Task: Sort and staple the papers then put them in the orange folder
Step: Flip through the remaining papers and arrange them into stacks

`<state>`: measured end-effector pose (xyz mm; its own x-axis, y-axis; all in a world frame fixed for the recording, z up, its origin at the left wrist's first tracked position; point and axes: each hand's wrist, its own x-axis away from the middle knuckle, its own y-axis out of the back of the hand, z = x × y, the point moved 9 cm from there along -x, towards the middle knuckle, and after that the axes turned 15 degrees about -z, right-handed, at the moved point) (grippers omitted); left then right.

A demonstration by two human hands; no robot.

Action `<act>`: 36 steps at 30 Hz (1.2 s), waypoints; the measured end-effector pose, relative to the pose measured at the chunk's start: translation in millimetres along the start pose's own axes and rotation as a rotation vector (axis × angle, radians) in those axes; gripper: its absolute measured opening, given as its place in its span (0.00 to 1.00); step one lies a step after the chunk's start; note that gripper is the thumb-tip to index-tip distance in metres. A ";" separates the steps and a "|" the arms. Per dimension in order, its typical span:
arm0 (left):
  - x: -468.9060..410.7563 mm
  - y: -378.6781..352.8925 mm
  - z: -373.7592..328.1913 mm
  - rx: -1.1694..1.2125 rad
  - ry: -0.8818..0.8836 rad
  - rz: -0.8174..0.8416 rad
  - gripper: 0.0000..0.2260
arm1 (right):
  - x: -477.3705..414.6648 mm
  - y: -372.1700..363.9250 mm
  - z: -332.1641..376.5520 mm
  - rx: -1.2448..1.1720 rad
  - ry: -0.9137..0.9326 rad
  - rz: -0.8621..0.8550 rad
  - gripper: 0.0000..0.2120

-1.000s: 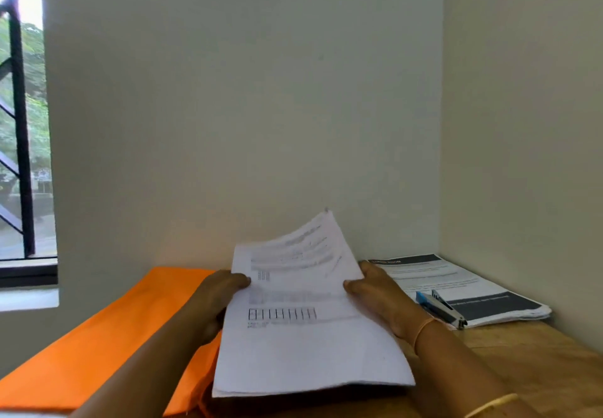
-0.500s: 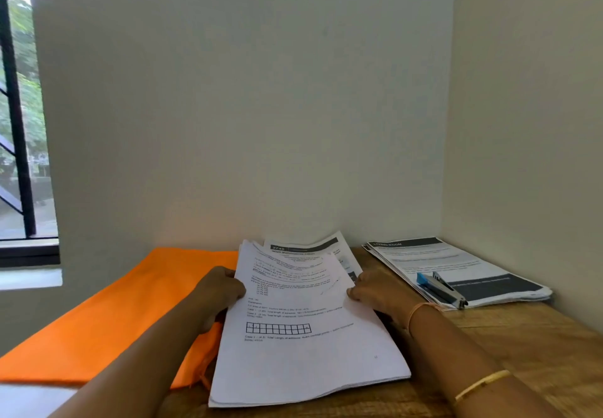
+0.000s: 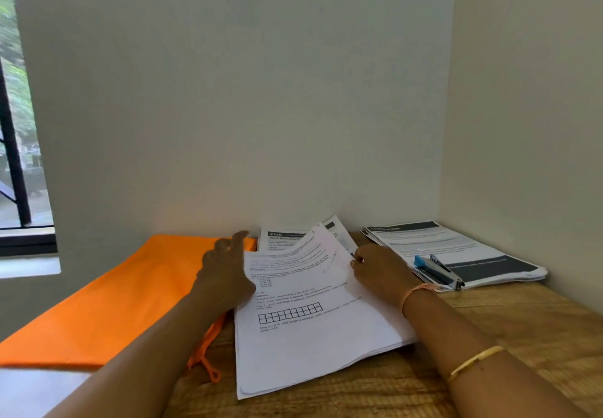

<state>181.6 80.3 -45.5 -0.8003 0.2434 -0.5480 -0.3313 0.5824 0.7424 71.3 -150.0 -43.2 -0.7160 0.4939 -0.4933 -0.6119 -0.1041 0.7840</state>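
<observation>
Head view: the left hand point(image 3: 228, 264) has released the papers point(image 3: 313, 329), now lowered onto the table point(image 3: 522, 336), and reaches forward, fingers spread; the right hand point(image 3: 381, 270) still pinches their right edge. Sorting likely continues; the folder point(image 3: 114, 297) lies left, unused.

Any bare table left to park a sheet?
Bare table front right, between the centre stack, the right stack with the stapler, and the near edge. Thin strip before the centre stack. Crowded at the back; orange folder fills the left.
</observation>
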 end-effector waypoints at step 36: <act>37.5 -32.0 -54.3 0.258 -0.170 0.509 0.39 | 10.9 8.8 29.8 -0.845 -0.017 0.203 0.15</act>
<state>135.0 28.7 -68.8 -0.7281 0.6499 -0.2181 0.2220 0.5245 0.8220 68.1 -119.8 -30.4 -0.8375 0.4082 -0.3633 -0.5219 -0.7943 0.3109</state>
